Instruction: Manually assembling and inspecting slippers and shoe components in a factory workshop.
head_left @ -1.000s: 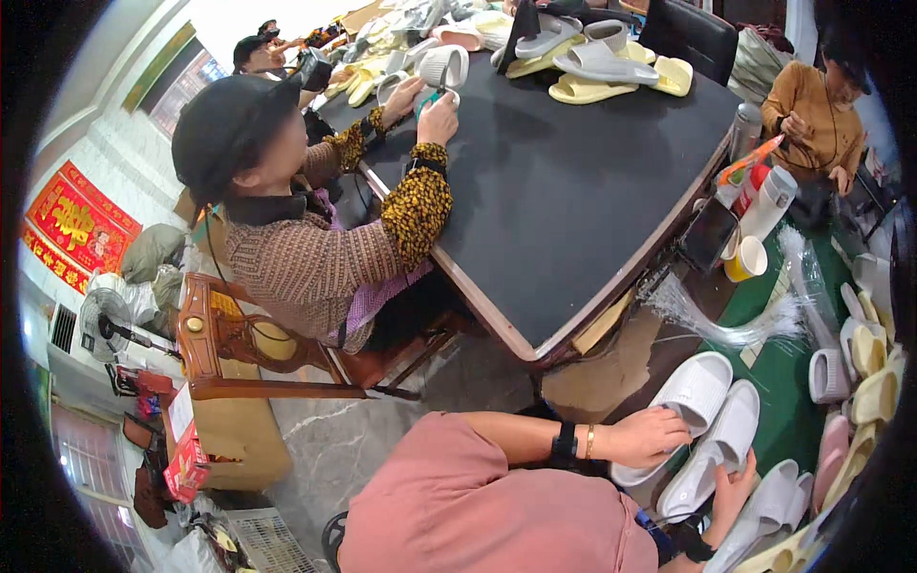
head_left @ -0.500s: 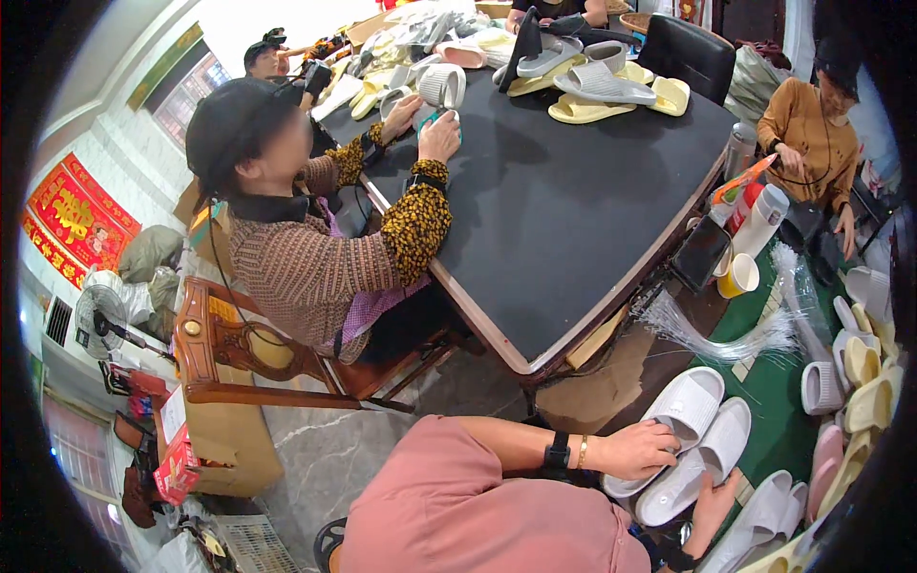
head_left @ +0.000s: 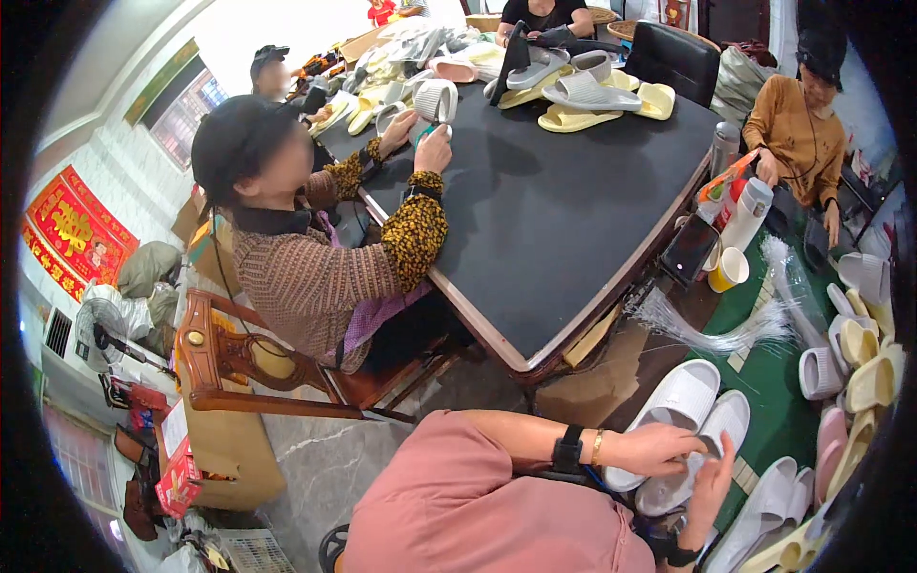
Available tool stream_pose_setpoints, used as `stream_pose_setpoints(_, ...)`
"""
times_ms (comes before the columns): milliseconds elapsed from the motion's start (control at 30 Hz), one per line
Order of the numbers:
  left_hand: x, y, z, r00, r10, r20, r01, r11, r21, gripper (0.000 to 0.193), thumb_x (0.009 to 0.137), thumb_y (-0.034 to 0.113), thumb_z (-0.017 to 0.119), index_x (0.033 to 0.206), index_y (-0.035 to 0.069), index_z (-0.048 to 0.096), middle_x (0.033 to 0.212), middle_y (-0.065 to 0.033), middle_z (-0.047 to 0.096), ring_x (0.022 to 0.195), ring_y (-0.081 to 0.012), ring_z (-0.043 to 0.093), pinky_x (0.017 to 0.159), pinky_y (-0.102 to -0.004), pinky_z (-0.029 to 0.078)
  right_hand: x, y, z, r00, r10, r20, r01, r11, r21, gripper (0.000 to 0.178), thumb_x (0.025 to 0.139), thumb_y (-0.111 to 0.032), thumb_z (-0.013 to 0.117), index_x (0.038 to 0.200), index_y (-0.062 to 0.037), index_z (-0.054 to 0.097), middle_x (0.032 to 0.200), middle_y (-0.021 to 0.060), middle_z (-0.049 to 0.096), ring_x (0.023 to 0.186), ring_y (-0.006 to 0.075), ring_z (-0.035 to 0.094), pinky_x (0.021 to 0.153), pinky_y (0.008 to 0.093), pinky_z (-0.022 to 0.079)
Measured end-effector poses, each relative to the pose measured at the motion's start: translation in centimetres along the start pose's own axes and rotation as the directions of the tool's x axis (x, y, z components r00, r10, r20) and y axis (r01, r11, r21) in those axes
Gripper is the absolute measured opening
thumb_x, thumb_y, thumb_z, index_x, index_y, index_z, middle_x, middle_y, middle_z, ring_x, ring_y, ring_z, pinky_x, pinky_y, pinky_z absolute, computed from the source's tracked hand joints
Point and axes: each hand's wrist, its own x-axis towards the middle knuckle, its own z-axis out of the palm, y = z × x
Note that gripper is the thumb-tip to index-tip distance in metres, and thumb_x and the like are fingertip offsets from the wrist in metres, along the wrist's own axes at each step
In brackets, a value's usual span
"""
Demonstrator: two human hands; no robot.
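Observation:
A pair of pale grey-white slippers lies side by side before me, the left slipper (head_left: 683, 393) and the right slipper (head_left: 728, 416), toe ends pointing away. Over their heel halves my left hand (head_left: 657, 449) reaches across, its fingertips drawn together close to my other hand. Whatever may be between them is too small to make out. My right hand (head_left: 712, 482) is raised at the right slipper's side, fingers stretched upward and apart. The two hands nearly meet above the right slipper and hide part of it.
Beyond the slippers lies a bundle of clear plastic strands (head_left: 716, 329). More slippers (head_left: 864, 382) line the right side. A dark table (head_left: 564, 239) carries a slipper pile (head_left: 592, 91). A co-worker (head_left: 315, 258) sits left, handling a grey slipper; another person (head_left: 798, 138) sits right. A paper cup (head_left: 731, 270) stands near bottles.
Both my hands have lifted off the slippers and come together above the right one; the right hand's fingers now point upward. The view has shifted slightly.

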Motion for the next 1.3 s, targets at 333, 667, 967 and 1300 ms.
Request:
stream_pose_setpoints(333, 0.1, -1.4, 0.3, 0.992, 0.079, -0.103, -0.084, 0.995, -0.051, 0.014, 0.077, 0.006, 0.065, 0.089, 0.005, 0.058, 0.080, -0.0133, 0.058, 0.076, -0.0340, 0.060, 0.064, -0.0422, 0.047, 0.1, -2.2, 4.4, 0.980, -0.155, 0.122, 0.147, 0.987, 0.071, 0.071, 0.097, -0.051, 0.047, 0.139, 0.0057, 0.038, 0.126, 0.0180, 0.053, 0.108, 0.0223, 0.056, 0.091, 0.0323, 0.044)
stream_pose_setpoints(667, 0.5, -1.1, -3.5, 0.973, -0.002, -0.231, 0.010, 0.999, 0.035, 0.007, 0.083, 0.009, 0.064, 0.085, 0.003, 0.062, 0.083, -0.0131, 0.061, 0.079, -0.0317, 0.061, 0.070, -0.0391, 0.050, 0.6, 0.1, 1.5, 0.995, -0.004, 0.097, 0.000, 0.999, 0.037, 0.024, 0.091, -0.012, 0.053, 0.109, 0.0028, 0.058, 0.067, -0.0014, 0.046, 0.059, 0.0054, 0.037, 0.052, 0.0239, 0.030)
stream_pose_setpoints(967, 0.2, -0.5, -6.1, 0.864, 0.257, -0.434, -0.030, 0.885, 0.465, 0.014, 0.076, 0.007, 0.067, 0.089, 0.006, 0.061, 0.095, -0.0079, 0.058, 0.090, -0.0262, 0.057, 0.080, -0.0359, 0.047, 0.4, 0.2, -0.9, 0.996, -0.040, -0.085, 0.035, 0.998, -0.058, 0.011, 0.090, -0.004, 0.053, 0.083, 0.0031, 0.057, 0.067, -0.0018, 0.048, 0.061, 0.0049, 0.038, 0.052, 0.0236, 0.031)
stream_pose_setpoints(1300, -1.0, -0.9, -3.2, 0.976, 0.213, -0.051, -0.156, 0.838, 0.523, 0.007, 0.074, 0.012, 0.062, 0.081, 0.010, 0.061, 0.073, -0.0057, 0.056, 0.071, -0.0259, 0.061, 0.060, -0.0383, 0.049, 0.8, -5.2, 3.5, 0.960, -0.269, 0.082, 0.279, 0.947, -0.159, 0.006, 0.084, -0.003, 0.060, 0.086, 0.0019, 0.062, 0.076, 0.0175, 0.062, 0.067, 0.0344, 0.061, 0.062, 0.0373, 0.048)
